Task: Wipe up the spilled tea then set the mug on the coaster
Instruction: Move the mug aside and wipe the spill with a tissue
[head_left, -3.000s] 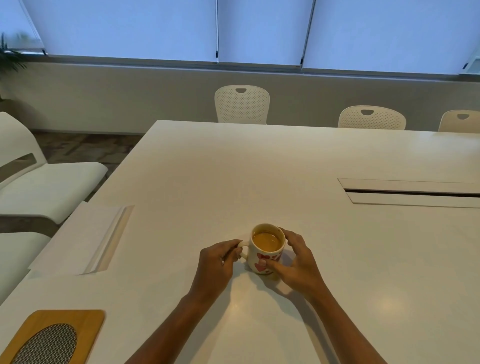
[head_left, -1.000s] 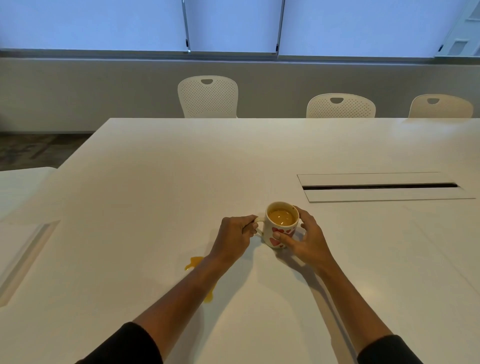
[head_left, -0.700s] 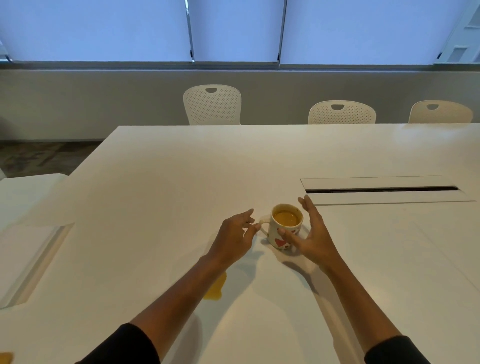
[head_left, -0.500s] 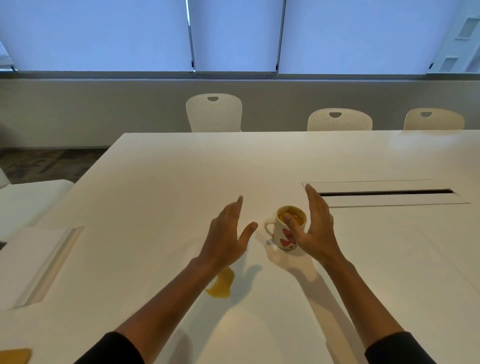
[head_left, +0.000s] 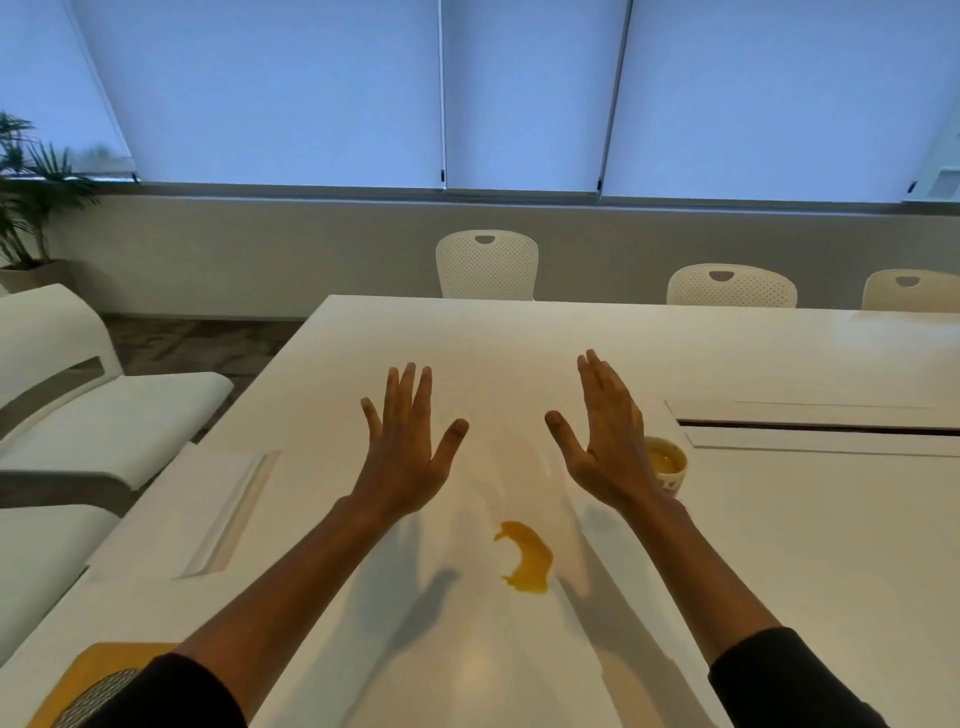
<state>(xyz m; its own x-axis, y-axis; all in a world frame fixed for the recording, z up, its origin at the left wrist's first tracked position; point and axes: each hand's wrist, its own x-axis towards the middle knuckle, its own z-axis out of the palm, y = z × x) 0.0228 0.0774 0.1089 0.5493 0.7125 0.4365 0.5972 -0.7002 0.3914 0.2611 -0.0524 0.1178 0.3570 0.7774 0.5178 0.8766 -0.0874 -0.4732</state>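
An orange tea spill (head_left: 526, 560) lies on the white table (head_left: 779, 545), between my two forearms. The white mug (head_left: 667, 464) with tea in it stands upright to the right, mostly hidden behind my right hand (head_left: 602, 441). My left hand (head_left: 402, 447) and my right hand are raised above the table with fingers spread, holding nothing. A wooden coaster (head_left: 98, 680) with a dark woven centre sits at the near left corner, partly covered by my left sleeve.
A folded white cloth or paper (head_left: 208, 514) lies at the table's left edge. A recessed cable slot (head_left: 821, 428) runs along the right. White chairs (head_left: 485, 265) stand along the far side and to the left. A plant (head_left: 31, 192) is at the far left.
Both hands let go of the mug and lifted away with fingers spread. The view swung left, so the mug now sits behind my right hand and the coaster shows.
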